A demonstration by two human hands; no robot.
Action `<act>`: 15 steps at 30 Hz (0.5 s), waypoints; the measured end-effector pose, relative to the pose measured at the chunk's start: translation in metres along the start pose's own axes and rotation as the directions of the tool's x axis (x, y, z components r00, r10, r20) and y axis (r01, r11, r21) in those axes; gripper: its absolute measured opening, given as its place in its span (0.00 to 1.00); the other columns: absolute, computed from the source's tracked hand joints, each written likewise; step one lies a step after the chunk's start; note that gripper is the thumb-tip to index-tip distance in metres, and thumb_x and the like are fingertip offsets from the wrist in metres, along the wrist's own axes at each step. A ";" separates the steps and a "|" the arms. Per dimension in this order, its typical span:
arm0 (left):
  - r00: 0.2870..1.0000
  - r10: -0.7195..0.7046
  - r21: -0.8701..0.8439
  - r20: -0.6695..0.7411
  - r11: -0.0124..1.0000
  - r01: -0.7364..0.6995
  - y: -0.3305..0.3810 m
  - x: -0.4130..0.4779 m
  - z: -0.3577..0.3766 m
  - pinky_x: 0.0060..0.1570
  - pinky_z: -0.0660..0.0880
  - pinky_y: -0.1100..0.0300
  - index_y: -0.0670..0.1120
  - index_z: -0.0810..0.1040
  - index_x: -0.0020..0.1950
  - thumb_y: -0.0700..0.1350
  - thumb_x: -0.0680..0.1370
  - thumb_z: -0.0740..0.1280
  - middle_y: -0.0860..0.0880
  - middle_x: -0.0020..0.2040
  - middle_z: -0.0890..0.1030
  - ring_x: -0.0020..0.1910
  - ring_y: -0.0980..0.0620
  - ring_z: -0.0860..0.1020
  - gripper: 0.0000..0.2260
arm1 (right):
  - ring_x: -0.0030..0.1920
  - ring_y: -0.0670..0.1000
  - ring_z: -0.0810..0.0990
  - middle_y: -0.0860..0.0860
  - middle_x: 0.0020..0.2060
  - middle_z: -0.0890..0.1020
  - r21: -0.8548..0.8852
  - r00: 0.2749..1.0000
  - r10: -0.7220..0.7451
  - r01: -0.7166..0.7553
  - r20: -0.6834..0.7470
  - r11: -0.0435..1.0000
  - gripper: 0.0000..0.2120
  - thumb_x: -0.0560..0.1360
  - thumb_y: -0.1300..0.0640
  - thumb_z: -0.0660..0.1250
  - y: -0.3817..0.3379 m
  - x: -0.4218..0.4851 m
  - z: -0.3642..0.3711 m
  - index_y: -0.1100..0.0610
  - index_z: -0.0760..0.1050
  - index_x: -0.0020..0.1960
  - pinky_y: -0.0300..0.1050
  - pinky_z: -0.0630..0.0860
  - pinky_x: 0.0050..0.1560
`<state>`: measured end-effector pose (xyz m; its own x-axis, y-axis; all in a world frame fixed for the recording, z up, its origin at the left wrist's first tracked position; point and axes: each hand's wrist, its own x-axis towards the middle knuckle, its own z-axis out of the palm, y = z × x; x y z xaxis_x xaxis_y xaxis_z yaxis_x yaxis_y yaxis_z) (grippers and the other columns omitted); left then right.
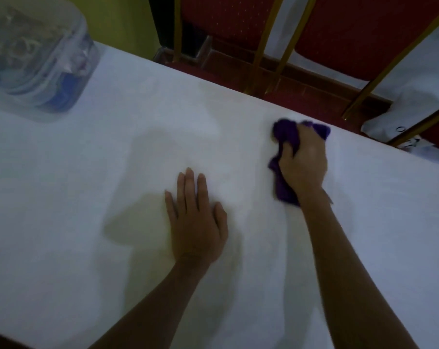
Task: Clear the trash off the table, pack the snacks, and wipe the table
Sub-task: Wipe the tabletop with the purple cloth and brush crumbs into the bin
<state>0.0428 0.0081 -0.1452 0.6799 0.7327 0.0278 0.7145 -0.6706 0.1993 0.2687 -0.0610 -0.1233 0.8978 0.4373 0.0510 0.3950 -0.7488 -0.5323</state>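
While the wiping calls for pressure, the right hand (302, 159) in the head view curls tightly round a bunched purple cloth (285, 132). Fingers and thumb wrap its middle, so one lobe sticks out past the knuckles and a tail trails back beside the wrist. The hand bears the cloth on the tabletop (112, 172) close to the far edge, right of centre. The left hand (197, 222) lies palm down near the middle of the tabletop, fingers straight and close together, holding nothing. I judge it braces the body and keeps the white covering from rucking under the strokes. No loose trash or snacks show on the visible surface, which suggests clearing and packing are done and wiping is the step in hand. At the far left corner stands a clear tub (37, 59), well apart from both hands, probably parked out of the wiped stretch. Through its walls show crumpled pale wrappers and something blue low down, likely the packed snacks. Blur hides what they are and whether a lid is on. Beyond the far edge stand red chairs (364, 26) with gold frames, and what looks like a white bag (402, 114) sits towards the right end.
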 end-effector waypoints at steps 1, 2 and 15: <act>1.000 0.001 0.004 0.007 1.000 -0.001 -0.001 0.000 0.000 0.75 0.52 0.37 0.40 0.60 0.79 0.52 0.80 0.56 0.40 0.80 0.57 0.80 0.42 0.52 0.29 | 0.65 0.58 0.73 0.56 0.63 0.77 0.001 1.000 0.015 -0.015 -0.027 1.000 0.21 0.75 0.60 0.64 -0.019 0.017 0.010 0.57 0.73 0.67 0.51 0.70 0.65; 1.000 0.001 0.010 0.021 1.000 -0.002 -0.003 0.000 0.000 0.75 0.52 0.37 0.41 0.59 0.79 0.52 0.80 0.56 0.40 0.80 0.56 0.80 0.42 0.51 0.29 | 0.65 0.58 0.73 0.56 0.62 0.77 0.006 1.000 -0.005 0.005 -0.022 1.000 0.20 0.74 0.60 0.63 -0.041 0.031 0.024 0.57 0.74 0.66 0.51 0.70 0.64; 0.999 0.031 -0.039 -0.013 0.999 -0.032 -0.002 -0.003 0.001 0.75 0.52 0.36 0.39 0.60 0.78 0.51 0.80 0.57 0.39 0.80 0.56 0.80 0.42 0.51 0.29 | 0.71 0.56 0.70 0.55 0.71 0.72 -0.033 0.995 0.098 -0.099 -0.031 0.995 0.25 0.79 0.56 0.65 0.034 -0.055 -0.021 0.55 0.66 0.75 0.53 0.66 0.72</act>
<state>0.0399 0.0071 -0.1469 0.6997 0.7129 0.0466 0.6856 -0.6884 0.2366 0.2365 -0.1212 -0.1266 0.9377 0.3466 0.0246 0.3106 -0.8043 -0.5066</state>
